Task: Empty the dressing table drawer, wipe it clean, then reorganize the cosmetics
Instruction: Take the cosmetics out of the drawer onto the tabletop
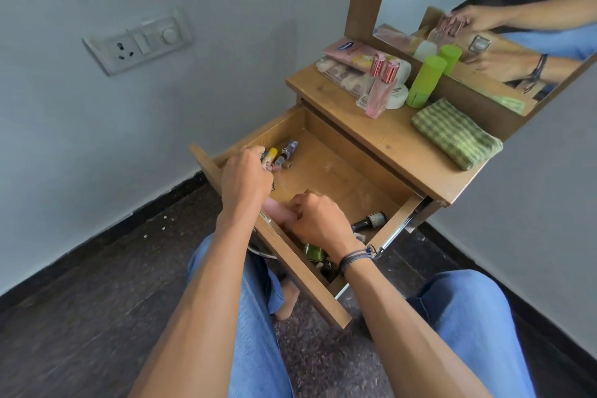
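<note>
Inside the open drawer [329,168], the left hand [247,176] closes its grip around a bunch of small tubes [274,157], at least three, in the far left corner. The right hand [318,220] curls its grip on a pale pink tube [277,208] against the drawer's near wall. One dark bottle [370,221] lies beside the right hand, and one green bottle [314,252] sits under the wrist with smaller dark items too hidden to count. On the table [397,142] above stand two pink-capped spray bottles [378,87], one white jar [396,96], one green cylinder [425,81], a pile of flat packets [349,56] and one folded green checked cloth [455,134] before the mirror [484,16].
</note>
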